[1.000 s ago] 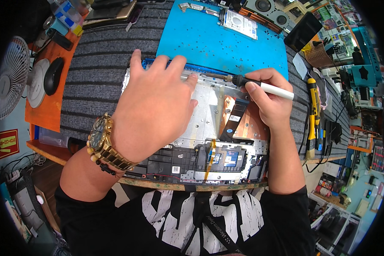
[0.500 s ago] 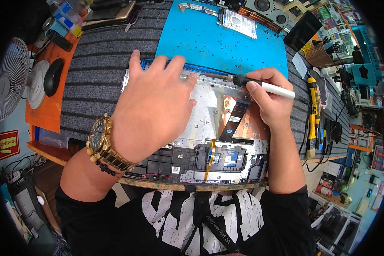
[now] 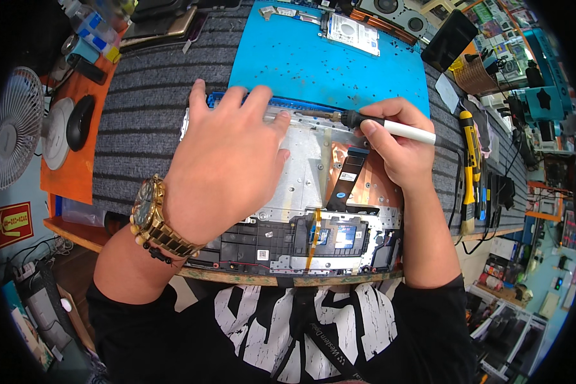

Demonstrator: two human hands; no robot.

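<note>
An opened laptop chassis (image 3: pixel 301 173), silver with a black lower part, lies on the bench in front of me. My left hand (image 3: pixel 233 147) is spread over its left half, with the fingertips at the far edge beside a blue strip (image 3: pixel 285 102). In my right hand (image 3: pixel 400 141) is a soldering iron (image 3: pixel 406 131) with a white and black handle. Its metal tip points left along the chassis' far edge, close to my left index finger; whether it touches the metal I cannot tell. A black flat cable (image 3: pixel 347 179) rests on the copper-coloured area below my right hand.
A blue mat (image 3: pixel 326 64) beyond the chassis bears a hard drive (image 3: pixel 352 35) and scattered screws. To the right lie a yellow-handled tool (image 3: pixel 470 147) and a brush (image 3: pixel 468 217). A black mouse (image 3: pixel 80 121) and white fan (image 3: pixel 16 131) stand at left. Dark devices (image 3: pixel 166 29) are stacked at far left.
The whole view has shifted slightly. Both hands keep nearly the same place on the chassis, with the soldering iron still along its far edge.
</note>
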